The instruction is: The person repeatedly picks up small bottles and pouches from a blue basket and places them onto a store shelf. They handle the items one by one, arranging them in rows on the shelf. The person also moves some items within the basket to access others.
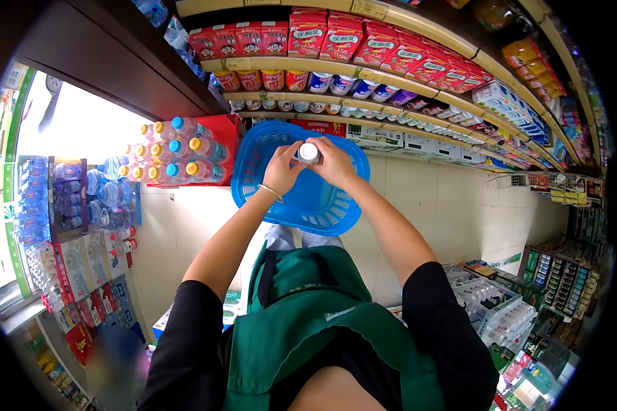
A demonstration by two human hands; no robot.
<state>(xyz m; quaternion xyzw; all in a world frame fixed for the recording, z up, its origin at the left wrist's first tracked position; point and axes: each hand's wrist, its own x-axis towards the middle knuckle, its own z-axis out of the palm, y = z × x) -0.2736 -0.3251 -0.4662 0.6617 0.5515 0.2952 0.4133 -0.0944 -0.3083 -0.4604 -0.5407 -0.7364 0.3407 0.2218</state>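
Both of my hands meet around a small bottle with a white cap (pixel 309 153), which I see from above, so its body is mostly hidden. My left hand (pixel 283 170), with a pale bracelet at the wrist, is closed on its left side. Fingers of my right hand (pixel 332 164) wrap its far and right sides. Beneath the bottle and hands is a blue plastic basket (pixel 308 218) with slotted walls. No goods show in the visible part of its inside.
Ahead, curved shelves (pixel 418 81) hold red drink cartons (pixel 307 34) and rows of cups or cans. Left of the basket stand bottles with yellow and blue caps (pixel 185 147) by a red box. Water packs (pixel 34 198) are stacked farther left. More goods (pixel 490 308) lie at right.
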